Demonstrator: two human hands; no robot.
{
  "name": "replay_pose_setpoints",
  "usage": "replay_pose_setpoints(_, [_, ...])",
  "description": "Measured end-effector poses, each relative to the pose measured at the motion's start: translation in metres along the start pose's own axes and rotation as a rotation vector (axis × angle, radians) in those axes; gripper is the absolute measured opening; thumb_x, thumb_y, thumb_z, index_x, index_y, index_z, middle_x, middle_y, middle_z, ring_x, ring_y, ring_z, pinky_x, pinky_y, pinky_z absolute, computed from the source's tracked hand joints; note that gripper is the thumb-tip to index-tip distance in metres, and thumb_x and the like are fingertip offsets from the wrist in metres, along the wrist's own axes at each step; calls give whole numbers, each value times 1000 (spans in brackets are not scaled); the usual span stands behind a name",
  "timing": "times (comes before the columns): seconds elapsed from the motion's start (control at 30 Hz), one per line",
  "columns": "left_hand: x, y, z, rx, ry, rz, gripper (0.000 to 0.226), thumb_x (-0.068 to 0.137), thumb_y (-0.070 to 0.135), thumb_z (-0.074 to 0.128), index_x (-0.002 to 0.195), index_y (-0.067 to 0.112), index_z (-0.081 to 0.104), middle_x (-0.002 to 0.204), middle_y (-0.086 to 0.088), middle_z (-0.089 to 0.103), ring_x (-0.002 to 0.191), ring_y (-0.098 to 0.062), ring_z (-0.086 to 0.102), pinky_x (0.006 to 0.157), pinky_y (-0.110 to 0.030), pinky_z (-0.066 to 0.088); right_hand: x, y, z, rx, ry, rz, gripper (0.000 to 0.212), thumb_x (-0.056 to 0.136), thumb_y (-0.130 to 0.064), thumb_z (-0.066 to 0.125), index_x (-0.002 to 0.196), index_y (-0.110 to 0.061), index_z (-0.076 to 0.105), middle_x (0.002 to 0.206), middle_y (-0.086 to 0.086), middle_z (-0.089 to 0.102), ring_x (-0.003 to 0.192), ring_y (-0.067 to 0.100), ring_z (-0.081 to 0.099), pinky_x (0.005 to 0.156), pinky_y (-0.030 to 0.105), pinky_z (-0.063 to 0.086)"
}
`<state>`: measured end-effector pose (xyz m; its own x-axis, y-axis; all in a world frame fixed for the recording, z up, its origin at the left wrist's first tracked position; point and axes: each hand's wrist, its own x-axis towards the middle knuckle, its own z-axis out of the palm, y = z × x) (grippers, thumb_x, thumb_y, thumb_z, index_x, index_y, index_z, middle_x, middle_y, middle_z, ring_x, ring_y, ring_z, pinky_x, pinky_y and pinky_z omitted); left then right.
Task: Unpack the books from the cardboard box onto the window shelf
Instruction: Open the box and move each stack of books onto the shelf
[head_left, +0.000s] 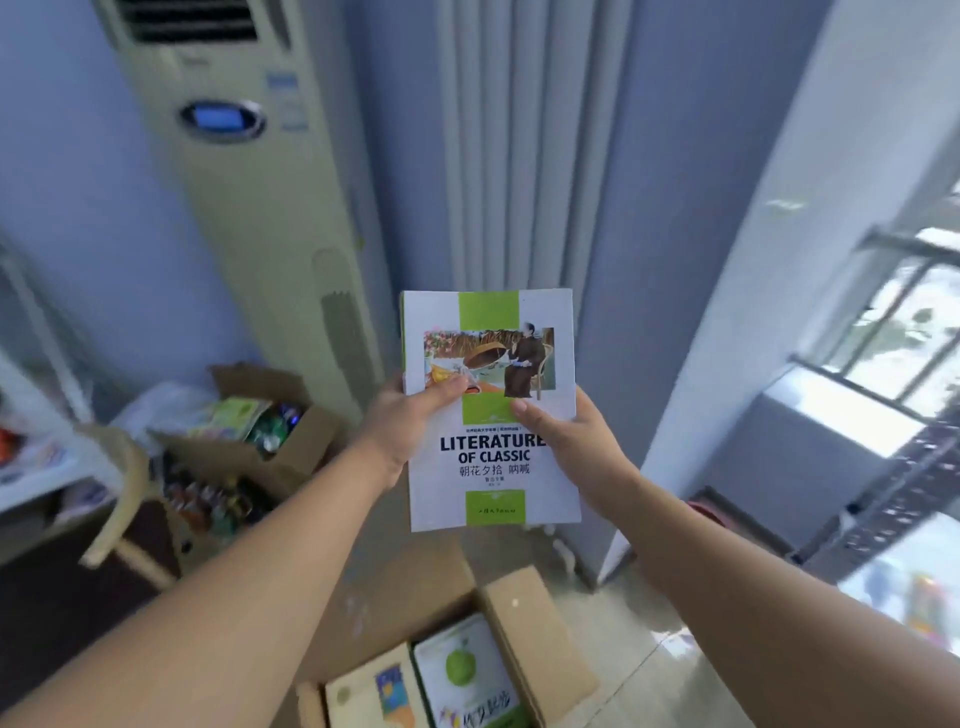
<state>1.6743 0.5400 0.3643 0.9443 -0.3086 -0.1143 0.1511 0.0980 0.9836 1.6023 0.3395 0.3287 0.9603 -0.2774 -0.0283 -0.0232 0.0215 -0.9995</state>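
Note:
A white and green book (491, 364) titled "Literature of Classic" is held upright in mid-air in front of me. My left hand (402, 423) grips its left edge, thumb on the cover. My right hand (576, 441) grips its right edge, thumb on the cover too. Below, at the bottom middle, the open cardboard box (524, 623) stands on the floor with more books (462, 670) lying flat inside. The window shelf (852, 421) is at the right under the window, well apart from the book.
A tall standing air conditioner (234, 182) is at the left, with blue-grey curtains (519, 156) behind the book. Another open cardboard box (260, 441) of packets and bottles sits on the floor at left, beside a wooden chair (124, 499). A dark metal rack (904, 478) leans at right.

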Motion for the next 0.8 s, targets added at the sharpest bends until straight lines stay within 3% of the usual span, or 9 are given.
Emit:
replay_pose_setpoints(0.1, [-9,30,45,1,-132,62,42,69,27,89,106,11,79,105,-16,82,92,-36,79,82,-49,64,-30,-34,-38,6,128,-85,60,78,-40,90,127,-15,66,114,6,82,103,25,80,90,45,62])
replay_pose_setpoints(0.27, [-31,48,142,27,-332,142,27,82,20,86,106,13,77,100,-12,83,86,-31,81,76,-44,65,-102,-73,-119,6,352,-139,63,73,-46,89,126,-20,66,109,4,84,98,27,81,84,45,67])
replay_pose_setpoints(0.37, [-56,48,211,27,-450,140,48,79,24,89,119,5,71,105,-17,81,93,-38,79,82,-49,65,-154,-88,-174,-10,457,-153,58,76,-51,90,123,-27,66,110,2,84,95,25,82,82,47,67])
replay_pose_setpoints(0.47, [-88,40,285,25,-565,138,42,82,22,87,117,5,72,103,-17,82,91,-37,79,81,-46,65,-210,-93,-232,-3,576,-168,59,70,-50,90,120,-27,68,109,5,83,94,28,82,80,47,66])
replay_pose_setpoints(0.6, [-139,22,383,20,-755,133,31,86,19,83,113,7,73,102,-19,81,84,-34,78,75,-45,65,-286,-90,-313,44,702,-169,55,74,-37,90,121,-20,67,105,14,83,84,30,82,67,43,66])
replay_pose_setpoints(0.7, [-181,1,459,26,-845,108,45,82,26,86,117,2,71,105,-23,79,91,-43,77,80,-52,64,-349,-87,-374,57,775,-135,49,84,-31,88,124,-20,63,107,15,83,87,36,82,70,49,68])
replay_pose_setpoints(0.8, [-230,-22,536,23,-917,104,41,85,22,85,117,1,71,105,-25,79,93,-46,77,79,-52,65,-409,-83,-442,51,868,-130,44,89,-24,84,127,-17,62,109,19,81,91,42,81,73,54,68])
